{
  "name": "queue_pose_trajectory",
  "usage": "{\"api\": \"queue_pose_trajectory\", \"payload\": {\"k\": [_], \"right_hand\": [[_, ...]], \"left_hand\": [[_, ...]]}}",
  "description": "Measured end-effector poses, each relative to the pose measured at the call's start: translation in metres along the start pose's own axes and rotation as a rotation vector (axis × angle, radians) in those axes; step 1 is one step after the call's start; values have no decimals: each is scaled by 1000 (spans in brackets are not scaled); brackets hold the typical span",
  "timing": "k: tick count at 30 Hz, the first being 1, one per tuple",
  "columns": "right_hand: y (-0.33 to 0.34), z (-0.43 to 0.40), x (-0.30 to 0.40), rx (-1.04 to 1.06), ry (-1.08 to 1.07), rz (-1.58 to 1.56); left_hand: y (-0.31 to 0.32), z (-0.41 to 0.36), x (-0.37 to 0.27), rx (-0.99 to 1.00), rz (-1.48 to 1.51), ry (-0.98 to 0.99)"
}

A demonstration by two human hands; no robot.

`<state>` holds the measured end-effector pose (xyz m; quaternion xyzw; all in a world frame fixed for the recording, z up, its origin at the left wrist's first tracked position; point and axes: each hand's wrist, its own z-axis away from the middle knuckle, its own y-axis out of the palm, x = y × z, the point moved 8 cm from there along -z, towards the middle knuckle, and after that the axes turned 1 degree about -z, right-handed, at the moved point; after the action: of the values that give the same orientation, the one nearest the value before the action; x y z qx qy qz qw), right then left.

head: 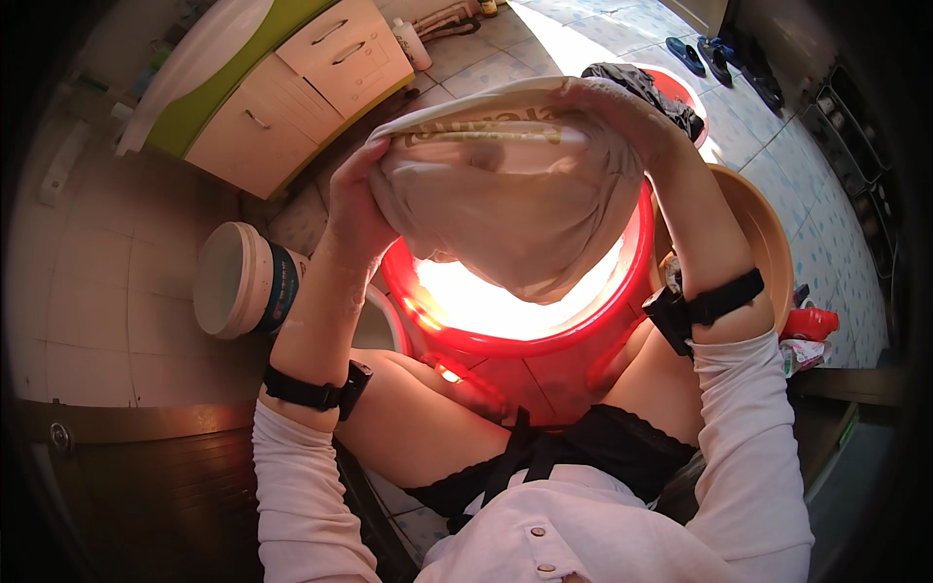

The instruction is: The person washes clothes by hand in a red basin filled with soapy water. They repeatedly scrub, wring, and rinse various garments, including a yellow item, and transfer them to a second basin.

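A wet white cloth garment (pixel 503 204) hangs in front of me, with yellowish print along its upper part. My left hand (pixel 357 200) grips its left edge, and wet traces of suds show on that wrist. At the upper right edge my right hand (pixel 619 113) grips the cloth, its fingers partly hidden by the fabric. Below the garment stands a round red plastic basin (pixel 503 346), whose bright white contents are too glaring to make out. The cloth's lower part hangs over the basin and hides its far side.
A white bucket (pixel 229 280) stands at the left, near a cabinet (pixel 270 124). Behind my right arm sits a tan basin (pixel 758 226). Dark clothes (pixel 641 91) lie over another red basin (pixel 681 95). Slippers (pixel 686 57) and a red bottle (pixel 809 324) are on the tiled floor.
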<state>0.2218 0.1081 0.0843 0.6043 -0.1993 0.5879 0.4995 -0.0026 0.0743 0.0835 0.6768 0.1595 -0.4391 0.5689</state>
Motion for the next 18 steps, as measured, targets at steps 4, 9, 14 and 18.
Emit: {"api": "queue_pose_trajectory", "payload": {"k": [4, 9, 14, 18], "right_hand": [[18, 5, -26, 222, 118, 887], [47, 5, -26, 472, -107, 175], [39, 5, -11, 494, -206, -430], [31, 3, 2, 418, -313, -622]], "left_hand": [[8, -1, 2, -46, 17, 29], [17, -4, 19, -19, -453, 19], [-7, -4, 32, -117, -899, -57], [-26, -6, 52, -164, -1124, -94]]}}
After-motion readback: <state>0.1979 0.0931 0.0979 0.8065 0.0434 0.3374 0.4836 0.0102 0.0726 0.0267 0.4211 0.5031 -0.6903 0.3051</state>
